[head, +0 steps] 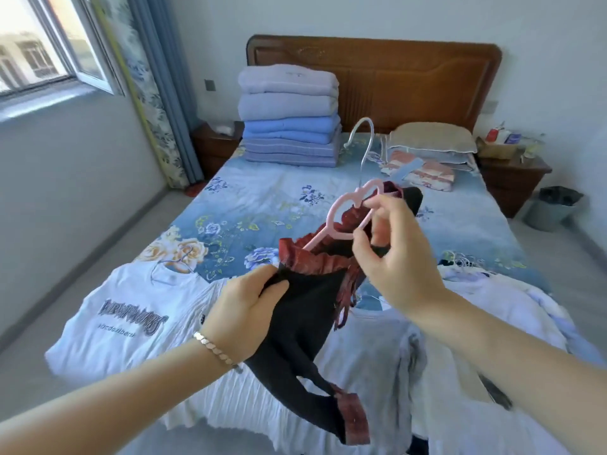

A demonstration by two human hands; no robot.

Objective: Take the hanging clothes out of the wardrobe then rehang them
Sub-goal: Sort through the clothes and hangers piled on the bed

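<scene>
I hold a black garment with dark red ruffled trim (308, 310) above the foot of the bed. My left hand (244, 310) grips its black fabric just below the neckline. My right hand (394, 254) pinches a pink plastic hanger (345, 215) with a metal hook (364, 139); one arm of the hanger is pushed into the garment's neck opening. A white printed T-shirt (128, 320) on a wire hanger lies on the bed at the left. A grey garment (377, 362) and a pile of pale clothes (492, 280) lie on the right.
The bed (262, 205) has a blue flowered sheet and a wooden headboard (410, 80). Folded blue quilts (289, 116) are stacked at its head, beside pillows (430, 142). Nightstands flank it, a grey bin (551, 208) stands at the right, a window (42, 44) at the left.
</scene>
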